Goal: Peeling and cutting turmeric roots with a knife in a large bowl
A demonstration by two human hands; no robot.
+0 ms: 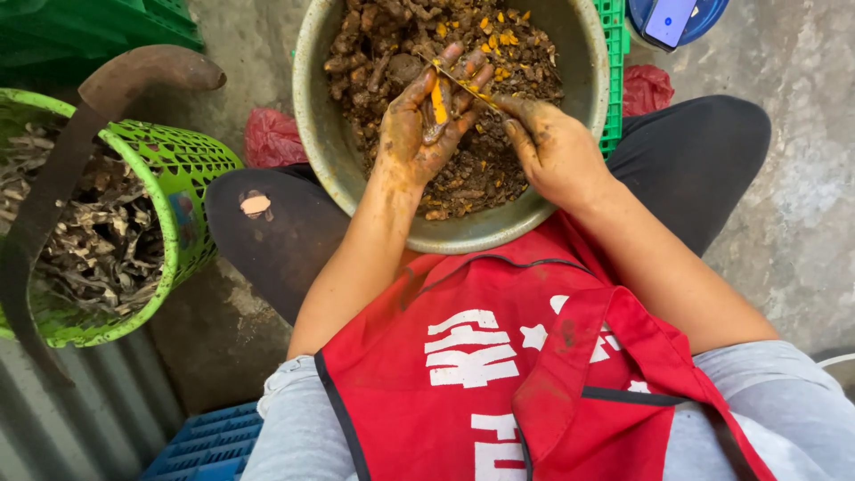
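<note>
My left hand (pixel 426 120), stained brown and yellow, holds a small orange turmeric root (pixel 439 102) in its palm above a grey bowl (pixel 312 116). My right hand (pixel 552 147) grips a thin knife (pixel 463 83), and its blade lies across the root near my left fingertips. The bowl sits between my knees and is filled with muddy roots and orange cut pieces (pixel 499 40).
A green mesh basket (pixel 174 169) with dry peelings stands at the left, and a curved rusty blade (pixel 53 178) arcs over it. Green crates (pixel 611 53) lie behind the bowl. A blue crate (pixel 209 445) sits at the bottom left. I wear a red apron (pixel 499 365).
</note>
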